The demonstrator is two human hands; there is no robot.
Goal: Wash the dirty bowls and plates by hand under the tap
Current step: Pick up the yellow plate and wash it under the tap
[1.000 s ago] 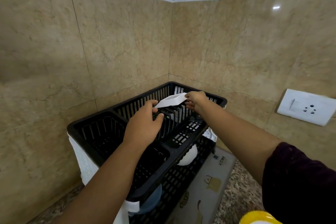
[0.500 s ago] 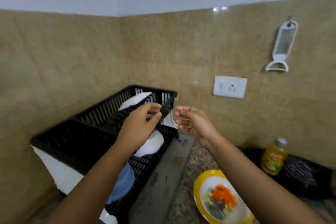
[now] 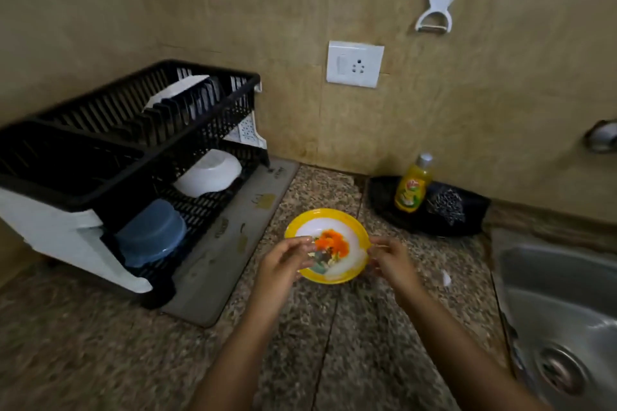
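plate (image 3: 334,225) lies flat on the wide speckled surface (image 3: 334,344), near the middle of the scene, to the right of the black dish rack (image 3: 83,157) and to the left of the steel sink (image 3: 551,277). it looks small, shallow and thin, likely melamine or plastic. if so, it should be light and stiff and should not break easily, though that is a judgement only. because it lies flat there is little gap beneath it. the raised rim on the left and right sides is the natural place to take hold, thumb on top and fingers hooked under. any greasy residue would make the face slick, more so once wet, so a two-sided hold on the rim seems safer than a one-sided pinch.

in look it is round, with a bright yellow band around a white face. at the centre sits an orange and dark patch (image 3: 330,243). the blur hides whether that is leftover food or a printed motif.

the left grip (image 3: 282,269) is at the plate's left rim, its fingers overlapping the edge. the right grip (image 3: 392,265) is at the right rim. both show loosely curved fingers, and it cannot be told whether either is clenched on the rim or only beside it.
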